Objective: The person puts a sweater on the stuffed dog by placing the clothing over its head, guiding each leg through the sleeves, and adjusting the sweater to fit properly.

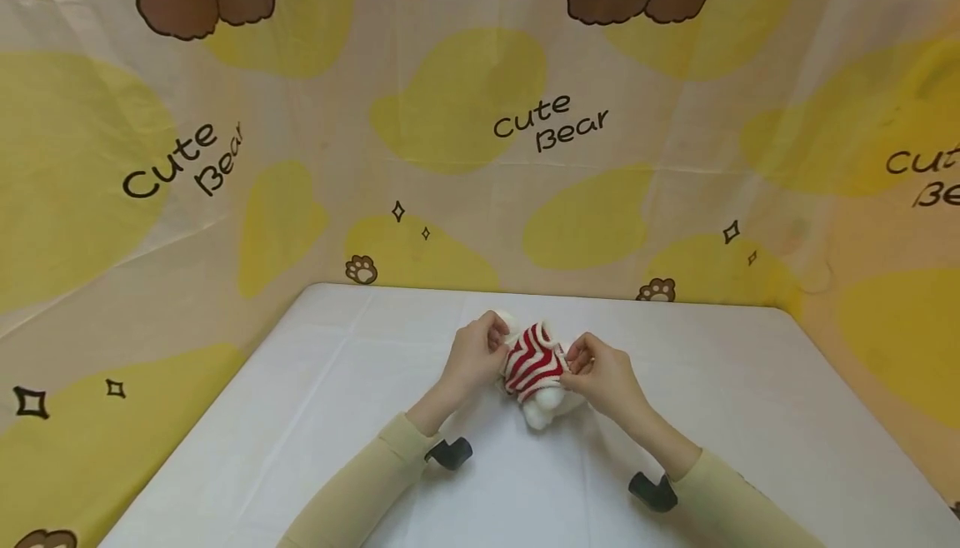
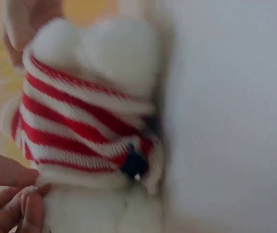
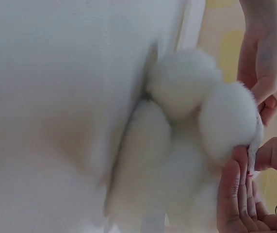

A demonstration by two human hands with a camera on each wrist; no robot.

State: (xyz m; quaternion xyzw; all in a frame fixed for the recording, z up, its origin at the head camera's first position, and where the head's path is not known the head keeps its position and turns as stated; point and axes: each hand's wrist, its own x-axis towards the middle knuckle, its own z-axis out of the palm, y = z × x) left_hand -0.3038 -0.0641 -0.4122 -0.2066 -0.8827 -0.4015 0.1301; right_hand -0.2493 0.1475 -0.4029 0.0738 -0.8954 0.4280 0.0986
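A white fluffy plush toy [image 1: 538,409] lies on the table wearing a red-and-white striped knit sweater [image 1: 534,365]. From the left, my left hand [image 1: 478,352] pinches the sweater's white edge with thumb and fingers. On the other side, my right hand [image 1: 606,371] pinches the sweater's hem; in the right wrist view the right hand's fingers [image 3: 229,196] hold that thin edge. A dark blue ornament [image 2: 135,164] shows on the sweater in the left wrist view. Two round fluffy parts [image 3: 228,121] stick out past the hem. The toy's face is not visible.
A white table [image 1: 345,481] carries the toy near its far half. Behind and beside it hangs a yellow-and-cream cloth [image 1: 450,198] printed with bears and lettering. Dark wrist-worn devices [image 1: 654,492] sit under both forearms.
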